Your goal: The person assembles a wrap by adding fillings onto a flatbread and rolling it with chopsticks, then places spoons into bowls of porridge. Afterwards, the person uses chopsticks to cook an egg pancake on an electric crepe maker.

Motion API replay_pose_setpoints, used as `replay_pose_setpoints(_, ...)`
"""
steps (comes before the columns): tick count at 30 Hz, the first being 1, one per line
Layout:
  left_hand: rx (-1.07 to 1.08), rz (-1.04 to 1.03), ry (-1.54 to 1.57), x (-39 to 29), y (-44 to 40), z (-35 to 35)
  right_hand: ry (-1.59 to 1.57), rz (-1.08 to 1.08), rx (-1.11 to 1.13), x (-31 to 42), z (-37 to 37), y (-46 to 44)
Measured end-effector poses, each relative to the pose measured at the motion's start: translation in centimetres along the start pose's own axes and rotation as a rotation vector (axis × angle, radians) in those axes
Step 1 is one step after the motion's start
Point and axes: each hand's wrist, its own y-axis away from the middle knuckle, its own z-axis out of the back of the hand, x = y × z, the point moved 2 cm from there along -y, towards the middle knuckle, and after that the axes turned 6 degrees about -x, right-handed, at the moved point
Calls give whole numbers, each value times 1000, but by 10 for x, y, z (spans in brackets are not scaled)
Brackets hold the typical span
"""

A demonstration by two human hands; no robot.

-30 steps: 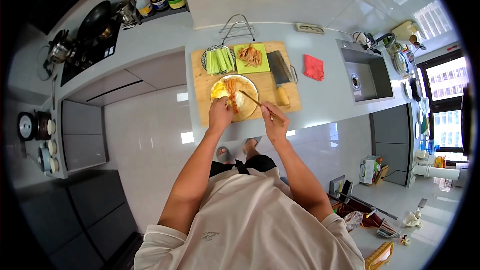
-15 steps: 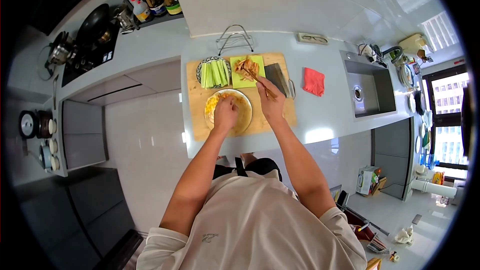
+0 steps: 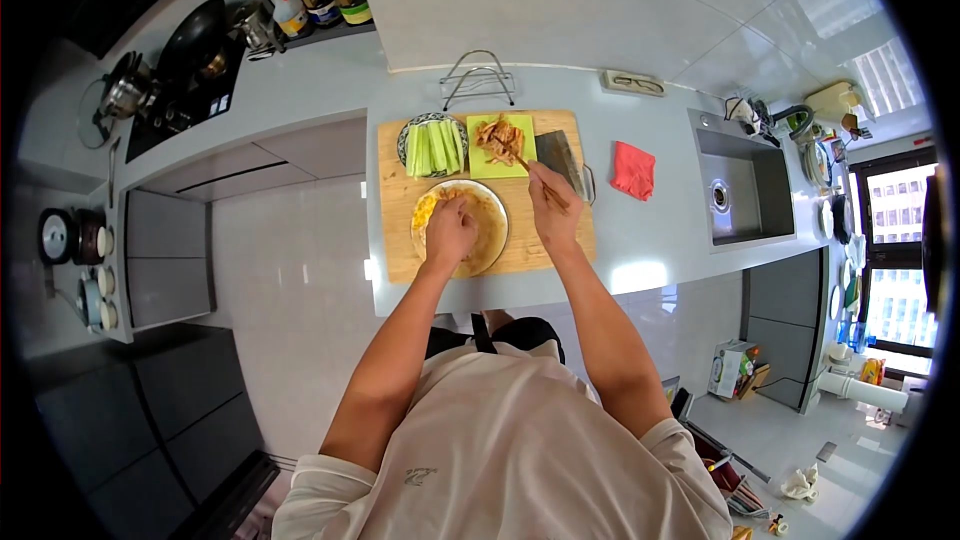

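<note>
On the wooden board (image 3: 394, 262) stands a white-rimmed plate (image 3: 505, 217) with a round, thin flatbread (image 3: 487, 245) and yellow scrambled egg (image 3: 424, 208) along its left side. My left hand (image 3: 452, 230) is over the plate, fingers closed and pressed together at the flatbread's upper part; whatever they pinch is hidden. My right hand (image 3: 553, 208) grips wooden chopsticks (image 3: 538, 178), whose tips reach the shredded brown meat (image 3: 499, 138) on a green mat (image 3: 487, 170). Cut green vegetable sticks (image 3: 434, 148) fill a patterned dish to the left.
A cleaver (image 3: 563, 162) lies at the board's right side, with a red cloth (image 3: 633, 170) farther right. Behind the board stands a wire rack (image 3: 478, 80). The sink (image 3: 745, 190) is at right, the stove (image 3: 185, 105) at left.
My right hand and the chopsticks have shifted slightly down and right, with the tips still at the meat. My left hand stays at the plate. The whole view has shifted a little.
</note>
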Motion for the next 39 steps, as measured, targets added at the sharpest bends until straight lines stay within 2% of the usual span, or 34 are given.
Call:
replay_pose_setpoints(8,-9,-12,11,11,15,8,79,20,-3,40,14,19)
replay_pose_setpoints(14,49,-19,19,19,29,27,151,129,-58,62,23,49)
replay_pose_setpoints(17,6,-32,20,26,40,30,133,176,-96,75,23,64)
replay_pose_setpoints(23,20,-38,38,42,57,40,202,93,-35,96,35,100)
replay_pose_setpoints(26,24,-21,26,50,64,46,225,153,-77,96,35,119)
replay_pose_setpoints(31,14,-26,15,61,73,50,170,59,-33,95,48,151)
replay_pose_setpoints(39,35,-7,21,66,79,46,188,-2,53,110,55,168)
